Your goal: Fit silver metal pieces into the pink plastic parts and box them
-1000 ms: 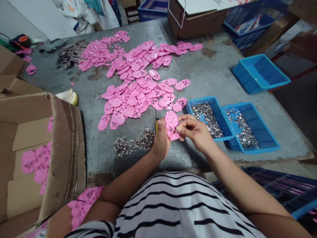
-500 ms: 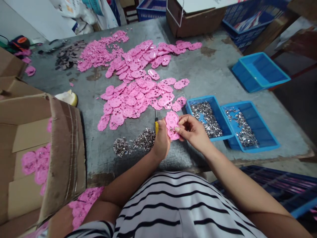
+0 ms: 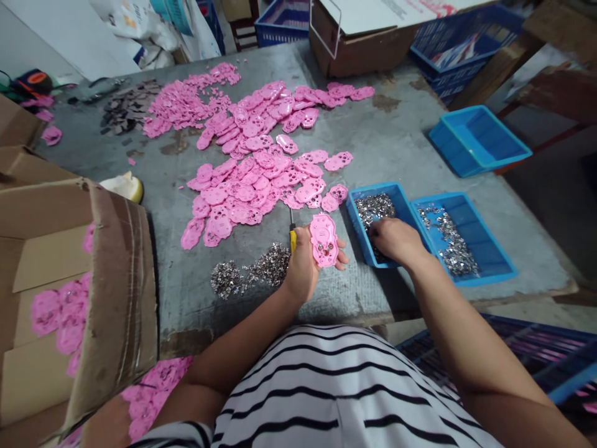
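My left hand (image 3: 302, 264) holds a pink plastic cover (image 3: 324, 239) flat on the fingers, thumb along its left edge. Small metal pieces sit in the cover's lower half. Just beyond that hand lies a screwdriver with a yellow handle (image 3: 293, 239), its shaft pointing away. My right hand (image 3: 395, 239) reaches into the nearer blue tray (image 3: 405, 194), its fingers down among small shiny metal parts (image 3: 375, 205); the fingertips are hidden there. Left of my left hand is a loose heap of small metal parts (image 3: 273, 262) on the table.
Pink covers (image 3: 252, 183) are piled mid-table, with small pink pieces (image 3: 175, 102) and dark flat pieces (image 3: 128, 106) behind. Another blue tray (image 3: 501, 264) holds metal parts at right; a further blue tray (image 3: 485, 140) stands behind. A cardboard box (image 3: 121, 280) stands at left.
My right hand has left the pink cover and moved right into the nearer blue tray. My left hand still holds the cover, now with its fingers showing beneath it.
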`<action>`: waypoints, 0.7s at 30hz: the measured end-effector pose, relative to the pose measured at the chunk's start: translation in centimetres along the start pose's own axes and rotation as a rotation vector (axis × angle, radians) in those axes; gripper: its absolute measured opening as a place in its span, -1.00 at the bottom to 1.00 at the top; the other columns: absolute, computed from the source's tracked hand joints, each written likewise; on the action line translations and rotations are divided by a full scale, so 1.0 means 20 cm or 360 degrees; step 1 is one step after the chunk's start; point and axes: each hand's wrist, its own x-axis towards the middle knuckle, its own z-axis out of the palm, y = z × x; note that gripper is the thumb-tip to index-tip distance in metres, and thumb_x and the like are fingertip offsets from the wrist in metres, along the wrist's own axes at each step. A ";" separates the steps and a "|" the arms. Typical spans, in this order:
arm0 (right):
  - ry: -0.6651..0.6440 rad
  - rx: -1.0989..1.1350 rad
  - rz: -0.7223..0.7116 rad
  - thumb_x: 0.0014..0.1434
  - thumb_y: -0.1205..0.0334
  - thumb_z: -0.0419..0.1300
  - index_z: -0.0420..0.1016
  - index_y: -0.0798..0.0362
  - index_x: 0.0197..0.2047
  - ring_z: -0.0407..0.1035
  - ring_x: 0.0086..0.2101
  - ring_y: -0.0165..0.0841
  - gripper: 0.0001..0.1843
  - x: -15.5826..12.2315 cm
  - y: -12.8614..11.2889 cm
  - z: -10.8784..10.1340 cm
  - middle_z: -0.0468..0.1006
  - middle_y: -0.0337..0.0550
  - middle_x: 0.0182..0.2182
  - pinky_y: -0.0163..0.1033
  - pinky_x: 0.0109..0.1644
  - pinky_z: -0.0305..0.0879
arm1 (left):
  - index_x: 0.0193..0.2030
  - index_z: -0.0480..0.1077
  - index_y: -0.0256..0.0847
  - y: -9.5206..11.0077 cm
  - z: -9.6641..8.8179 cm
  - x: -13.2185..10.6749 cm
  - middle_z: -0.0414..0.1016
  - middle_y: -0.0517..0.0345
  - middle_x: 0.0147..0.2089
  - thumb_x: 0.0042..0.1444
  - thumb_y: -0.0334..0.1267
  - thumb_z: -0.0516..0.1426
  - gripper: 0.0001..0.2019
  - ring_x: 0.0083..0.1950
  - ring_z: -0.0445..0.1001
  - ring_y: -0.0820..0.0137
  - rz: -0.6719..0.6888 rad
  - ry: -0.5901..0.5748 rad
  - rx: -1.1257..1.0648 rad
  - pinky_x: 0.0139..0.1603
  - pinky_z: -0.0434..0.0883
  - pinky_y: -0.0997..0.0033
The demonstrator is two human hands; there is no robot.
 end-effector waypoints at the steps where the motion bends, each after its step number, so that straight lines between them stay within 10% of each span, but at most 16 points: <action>1: -0.0041 -0.0037 0.0002 0.18 0.39 0.01 0.54 0.09 -0.22 0.44 -0.13 -0.18 -0.73 -0.01 -0.01 0.00 0.54 0.04 -0.18 -0.23 -0.20 0.28 | -0.17 0.31 -0.26 0.00 0.00 0.00 0.55 -0.04 -0.33 -0.04 0.46 -0.11 -0.26 -0.32 0.56 0.26 -0.0005 0.0000 0.0002 -0.48 0.46 0.39; 12: 0.0023 -0.0012 0.0065 0.27 0.36 -0.08 0.44 0.13 -0.05 0.47 -0.16 -0.14 -0.68 -0.10 -0.10 0.02 0.52 0.11 -0.11 -0.20 -0.24 0.31 | -0.14 0.34 -0.26 0.00 0.00 0.00 0.55 -0.03 -0.34 0.01 0.41 -0.07 -0.31 -0.35 0.56 0.26 -0.0077 0.0036 -0.0013 -0.51 0.45 0.39; 18: 0.0555 0.0060 0.0510 0.29 0.14 -0.02 0.42 0.22 0.04 0.36 -0.03 0.00 -0.59 -0.12 0.13 -0.07 0.46 0.25 -0.03 -0.06 -0.05 0.28 | -0.13 0.33 -0.28 0.01 -0.03 0.00 0.55 -0.05 -0.32 0.06 0.38 -0.12 -0.30 -0.36 0.56 0.28 -0.0101 0.0102 0.0059 -0.52 0.44 0.40; 21: 0.0191 0.0100 0.0656 0.30 -0.01 -0.05 0.42 0.25 0.02 0.40 -0.07 0.07 -0.49 -0.13 0.21 -0.09 0.49 0.31 -0.07 -0.01 -0.11 0.31 | -0.10 0.34 -0.29 0.01 -0.03 0.00 0.56 -0.05 -0.30 0.08 0.37 -0.12 -0.31 -0.37 0.55 0.29 -0.0120 0.0109 0.0039 -0.53 0.44 0.41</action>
